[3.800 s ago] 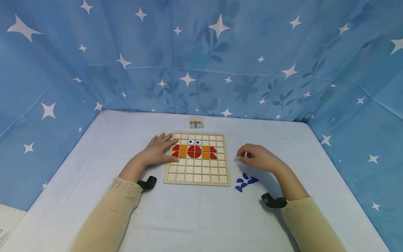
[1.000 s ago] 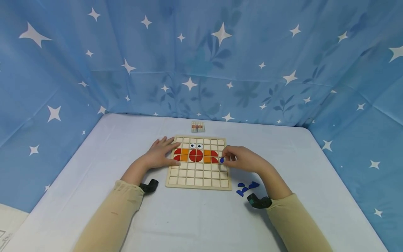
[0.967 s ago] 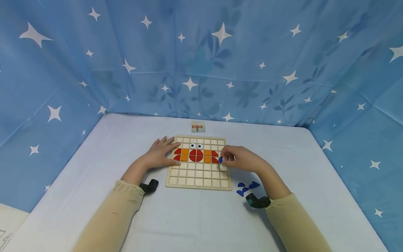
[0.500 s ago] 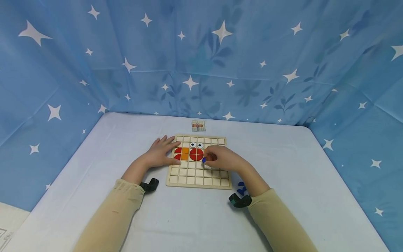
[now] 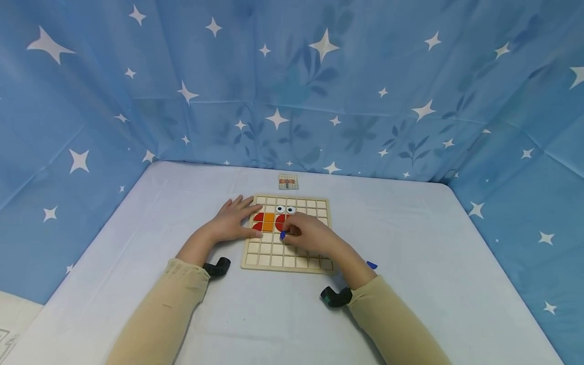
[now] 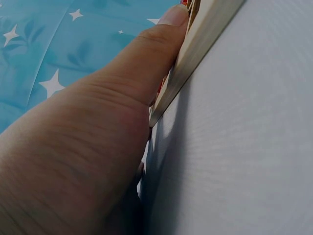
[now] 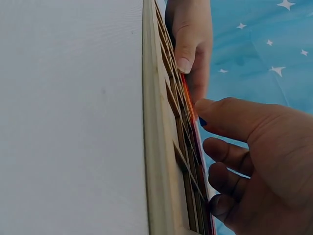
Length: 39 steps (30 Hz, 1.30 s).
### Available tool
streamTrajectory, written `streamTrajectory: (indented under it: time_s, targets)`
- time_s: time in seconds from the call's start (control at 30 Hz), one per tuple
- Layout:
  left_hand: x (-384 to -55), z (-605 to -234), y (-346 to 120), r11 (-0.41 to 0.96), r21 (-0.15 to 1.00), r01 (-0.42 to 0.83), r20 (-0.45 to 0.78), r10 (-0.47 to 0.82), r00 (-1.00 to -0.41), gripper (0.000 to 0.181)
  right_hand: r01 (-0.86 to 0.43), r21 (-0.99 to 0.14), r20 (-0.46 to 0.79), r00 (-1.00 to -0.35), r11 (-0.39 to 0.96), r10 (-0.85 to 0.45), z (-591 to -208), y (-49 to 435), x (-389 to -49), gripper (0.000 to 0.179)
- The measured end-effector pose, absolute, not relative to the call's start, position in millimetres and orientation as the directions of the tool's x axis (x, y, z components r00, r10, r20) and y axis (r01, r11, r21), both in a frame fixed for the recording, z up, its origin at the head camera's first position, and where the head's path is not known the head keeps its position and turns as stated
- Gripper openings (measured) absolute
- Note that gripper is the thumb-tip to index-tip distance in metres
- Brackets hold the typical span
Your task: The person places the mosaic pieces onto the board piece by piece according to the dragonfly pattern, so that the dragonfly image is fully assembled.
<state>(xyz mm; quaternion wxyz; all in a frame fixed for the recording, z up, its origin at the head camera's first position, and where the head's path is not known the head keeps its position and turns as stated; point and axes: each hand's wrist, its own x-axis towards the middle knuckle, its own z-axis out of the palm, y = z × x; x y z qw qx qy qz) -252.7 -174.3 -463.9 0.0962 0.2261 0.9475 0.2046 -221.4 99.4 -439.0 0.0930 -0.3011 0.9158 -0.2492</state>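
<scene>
A wooden grid board lies on the table, bearing red quarter-round pieces, orange squares and two eye pieces. My left hand rests on its left edge with fingers spread; in the left wrist view the thumb lies along the frame. Over the middle of the board, just below the red circle, my right hand pinches a blue half-circle piece between thumb and forefinger. The right wrist view shows only a sliver of that blue piece. This hand covers the board's right-hand pieces.
A small pattern card lies behind the board. To the right, one blue piece shows beside my right forearm, which hides the others. A blue star-printed curtain surrounds the white table at the back and sides.
Starting to the right of the board, my right hand has picked up a blue half-circle piece and carried it left to the board's middle. The left hand stays at the board's edge.
</scene>
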Motion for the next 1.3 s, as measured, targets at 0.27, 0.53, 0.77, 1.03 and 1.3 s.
streamTrajectory:
  time_s: [0.27, 0.53, 0.77, 1.03, 1.3]
  targets:
    - [-253.7, -464.0, -174.7, 0.807, 0.437, 0.397, -0.085, 0.477, -0.875, 0.091, -0.486, -0.473, -0.039, -0.821, 0.735, -0.569, -439.5, 94.0, -218.0, 0.021]
    - [-254.9, -464.9, -174.8, 0.809, 0.437, 0.393, -0.089, 0.474, -0.876, 0.091, -0.472, -0.459, -0.044, -0.834, 0.753, -0.549, -440.5, 92.6, -217.0, 0.021]
    - [-255.4, -466.1, -174.8, 0.813, 0.435, 0.388, -0.092, 0.468, -0.879, 0.092, -0.471, -0.453, -0.050, -0.834, 0.757, -0.549, -441.1, 92.4, -217.1, 0.022]
    - [-256.8, -467.1, -175.3, 0.809, 0.437, 0.394, -0.087, 0.474, -0.876, 0.092, -0.476, -0.453, -0.047, -0.831, 0.753, -0.554, -439.7, 92.4, -215.3, 0.022]
    - [-257.5, -468.9, -176.0, 0.811, 0.432, 0.394, -0.089, 0.473, -0.876, 0.093, -0.508, -0.417, -0.029, -0.821, 0.754, -0.570, -442.6, 92.1, -216.2, 0.019]
